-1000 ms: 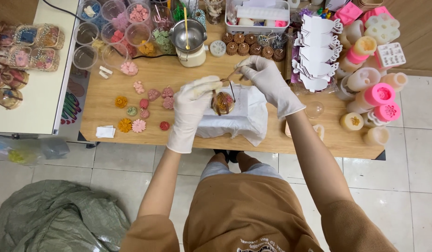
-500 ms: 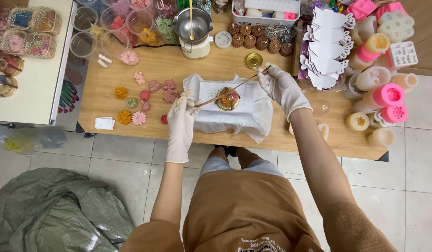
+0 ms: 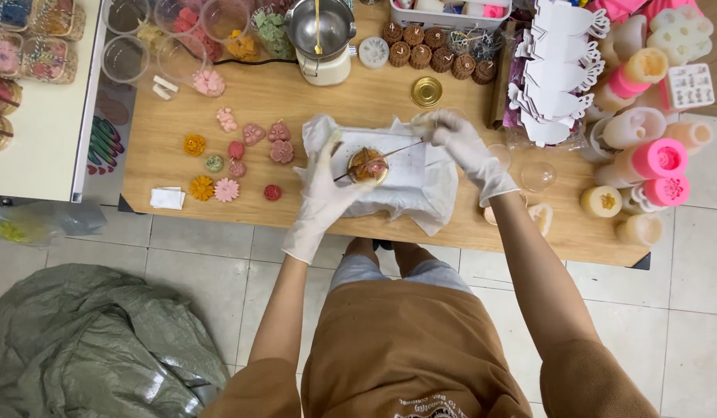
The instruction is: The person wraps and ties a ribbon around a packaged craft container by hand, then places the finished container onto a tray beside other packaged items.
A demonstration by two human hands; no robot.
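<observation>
Left hand (image 3: pixel 327 190) risen to steady round amber jar (image 3: pixel 367 166) — right hand (image 3: pixel 459 143) grip pinches thin stick (image 3: pixel 381 157).

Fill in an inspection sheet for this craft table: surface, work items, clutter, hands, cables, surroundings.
Surface: wooden table, crowded.
Work items: small round amber piece on white paper; thin stick across it.
Clutter: flower shapes, metal pot, pink moulds, gold lid.
Hands: gloved left hand beside the piece; gloved right hand pinches the stick.
Cables: nothing seen.
Surroundings: tiled floor, green sack.
</observation>
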